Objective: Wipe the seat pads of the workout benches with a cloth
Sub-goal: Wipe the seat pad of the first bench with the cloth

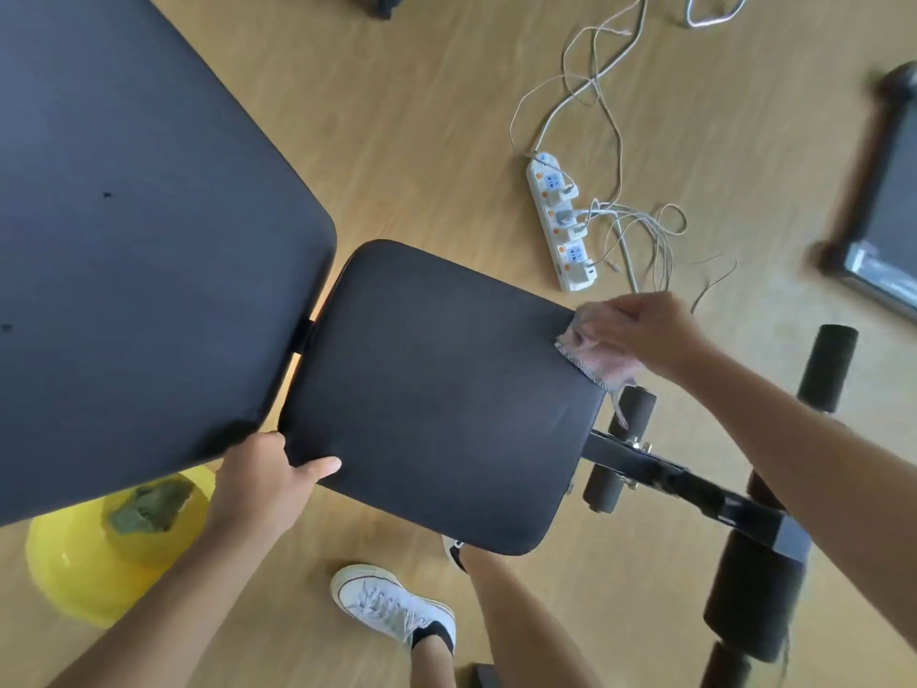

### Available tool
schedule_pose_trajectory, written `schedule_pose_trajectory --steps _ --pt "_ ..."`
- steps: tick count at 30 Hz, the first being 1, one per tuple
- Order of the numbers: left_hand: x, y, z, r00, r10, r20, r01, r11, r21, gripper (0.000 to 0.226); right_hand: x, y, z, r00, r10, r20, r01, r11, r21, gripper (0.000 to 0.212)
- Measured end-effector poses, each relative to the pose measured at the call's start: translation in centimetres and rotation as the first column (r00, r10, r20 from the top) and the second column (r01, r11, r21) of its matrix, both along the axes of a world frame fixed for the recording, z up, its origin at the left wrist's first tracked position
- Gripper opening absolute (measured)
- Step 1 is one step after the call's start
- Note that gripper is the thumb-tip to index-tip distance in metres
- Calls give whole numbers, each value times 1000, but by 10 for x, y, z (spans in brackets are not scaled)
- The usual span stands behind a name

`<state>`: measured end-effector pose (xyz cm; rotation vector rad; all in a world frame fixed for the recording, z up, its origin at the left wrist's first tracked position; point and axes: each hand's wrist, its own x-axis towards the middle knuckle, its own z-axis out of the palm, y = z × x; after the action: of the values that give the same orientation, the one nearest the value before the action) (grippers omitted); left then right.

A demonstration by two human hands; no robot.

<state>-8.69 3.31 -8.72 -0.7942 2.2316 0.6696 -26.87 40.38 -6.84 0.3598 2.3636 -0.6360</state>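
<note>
Fingers of right hand (645, 335) bunched on limp pink rag (593, 357) at far corner of black padded seat pad (436, 389); left hand (268, 484) clamps near edge. I'd keep rag wadded; pad looks soft, slick.

My cloth (598, 352) is pale pink with a grey speckled edge; the seat pad (436, 389) and back pad (134, 230) are plain black. Lower left of the frame, a yellow bowl (84, 568). White power strip (560, 221), blue sockets, orange dots; tan wood-grain floor (422, 116)
</note>
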Motion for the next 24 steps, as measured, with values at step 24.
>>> schedule_pose_trajectory --steps 24 --pt "3 -14 -27 997 -68 43 70 997 -45 67 251 -56 -10 600 -792 113 800 596 -68 31"
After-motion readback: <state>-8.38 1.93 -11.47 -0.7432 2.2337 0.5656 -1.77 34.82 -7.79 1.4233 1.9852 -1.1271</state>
